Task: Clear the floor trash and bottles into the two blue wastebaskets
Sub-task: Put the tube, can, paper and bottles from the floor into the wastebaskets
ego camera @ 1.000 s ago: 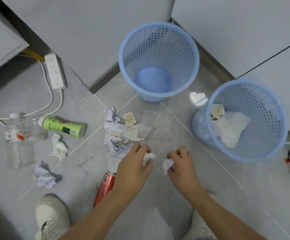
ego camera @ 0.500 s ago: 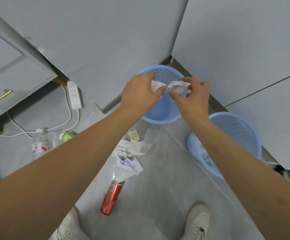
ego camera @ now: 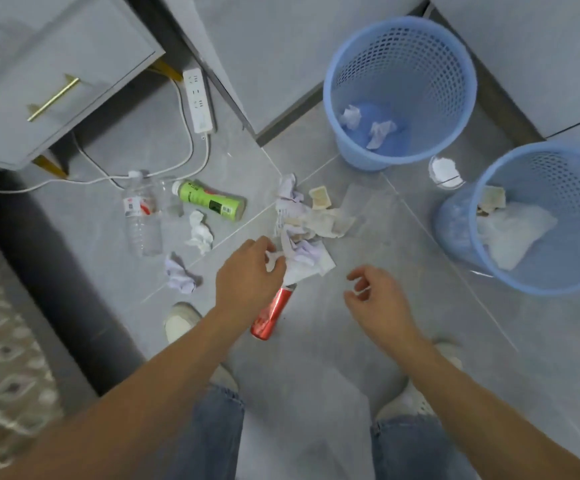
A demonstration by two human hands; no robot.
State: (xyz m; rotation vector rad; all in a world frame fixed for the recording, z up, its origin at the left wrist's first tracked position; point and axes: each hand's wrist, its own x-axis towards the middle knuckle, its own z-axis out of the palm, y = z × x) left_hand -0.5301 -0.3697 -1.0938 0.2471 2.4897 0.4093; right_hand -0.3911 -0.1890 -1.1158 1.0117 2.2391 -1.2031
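Lying leftmost and well apart from both hands: clear bottle (ego camera: pixel 142 216) and green bottle (ego camera: pixel 209 201). Pinching a white scrap at the near edge of the paper pile (ego camera: pixel 304 233) with left hand (ego camera: pixel 249 274), red can (ego camera: pixel 271 312) just beneath, long axis pointing toward the pile. Hovering with fingers loosely curled on nothing: right hand (ego camera: pixel 375 299), nearer the 2 blue wastebaskets (ego camera: pixel 399 88).
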